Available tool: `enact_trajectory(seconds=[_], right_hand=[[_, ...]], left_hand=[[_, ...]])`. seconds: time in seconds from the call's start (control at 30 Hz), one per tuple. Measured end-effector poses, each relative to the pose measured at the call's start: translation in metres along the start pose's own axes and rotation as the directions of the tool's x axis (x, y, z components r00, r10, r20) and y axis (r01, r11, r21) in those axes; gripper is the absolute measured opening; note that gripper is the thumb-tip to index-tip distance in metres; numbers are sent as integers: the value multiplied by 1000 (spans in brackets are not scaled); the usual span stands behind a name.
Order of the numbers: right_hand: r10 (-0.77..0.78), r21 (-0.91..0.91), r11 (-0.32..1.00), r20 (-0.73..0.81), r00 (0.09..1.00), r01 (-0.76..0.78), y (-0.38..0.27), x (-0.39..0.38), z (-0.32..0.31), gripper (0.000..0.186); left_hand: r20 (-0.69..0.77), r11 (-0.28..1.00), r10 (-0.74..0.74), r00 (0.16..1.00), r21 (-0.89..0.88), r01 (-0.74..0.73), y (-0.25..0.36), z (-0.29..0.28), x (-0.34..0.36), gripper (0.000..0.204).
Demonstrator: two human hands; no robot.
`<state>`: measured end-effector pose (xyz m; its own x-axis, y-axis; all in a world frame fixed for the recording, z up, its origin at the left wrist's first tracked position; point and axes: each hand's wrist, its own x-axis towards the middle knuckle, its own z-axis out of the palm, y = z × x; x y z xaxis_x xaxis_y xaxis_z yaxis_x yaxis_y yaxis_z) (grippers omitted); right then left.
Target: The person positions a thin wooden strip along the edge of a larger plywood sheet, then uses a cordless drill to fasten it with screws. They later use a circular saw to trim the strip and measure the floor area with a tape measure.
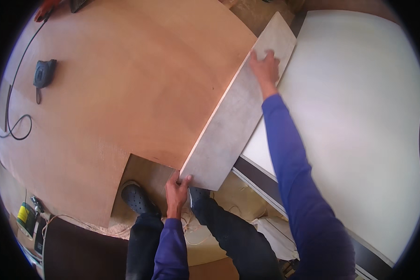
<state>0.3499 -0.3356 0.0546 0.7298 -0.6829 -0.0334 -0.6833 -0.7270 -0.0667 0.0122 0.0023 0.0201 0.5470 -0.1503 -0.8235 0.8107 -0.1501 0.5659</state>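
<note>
A long grey board (233, 119) lies slantwise from the lower middle to the upper right, along the edge of a large light-brown plywood sheet (126, 84). My left hand (176, 190) grips the board's near corner, the thumb on its top face and the fingers around the edge. Toward the far end, my right hand (266, 70) rests on the grey face with its fingers spread, the fingertips close to the left edge. A rectangular notch is cut in the near side of the plywood, just left of my left hand.
A large white panel (359, 107) lies to the right. On the plywood sit a tape measure (44, 73) and a black cord (19, 133). My clog-shod foot (137, 198) shows through the notch. A green-and-yellow can (25, 217) stands at lower left, beside a dark brown panel (79, 252).
</note>
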Motion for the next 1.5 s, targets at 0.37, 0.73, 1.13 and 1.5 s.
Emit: enact_trajectory(seconds=[0.37, 0.73, 1.13, 1.5], right_hand=[[-57, 81, 995, -91, 994, 64, 17, 84, 40, 68], [-177, 310, 929, -112, 978, 203, 78, 126, 53, 51], [-273, -23, 961, -194, 942, 274, 96, 179, 36, 51], [-614, -388, 595, 347, 710, 704, 17, 202, 15, 33]], left_hand=[[21, 979, 15, 1000, -203, -10, -3, 3, 9, 45], [45, 992, 20, 999, -126, -14, 4, -3, 13, 35], [13, 993, 21, 1000, -112, -19, 15, 1, 8, 26], [2, 989, 71, 997, -132, -70, -6, 1, 13, 28]])
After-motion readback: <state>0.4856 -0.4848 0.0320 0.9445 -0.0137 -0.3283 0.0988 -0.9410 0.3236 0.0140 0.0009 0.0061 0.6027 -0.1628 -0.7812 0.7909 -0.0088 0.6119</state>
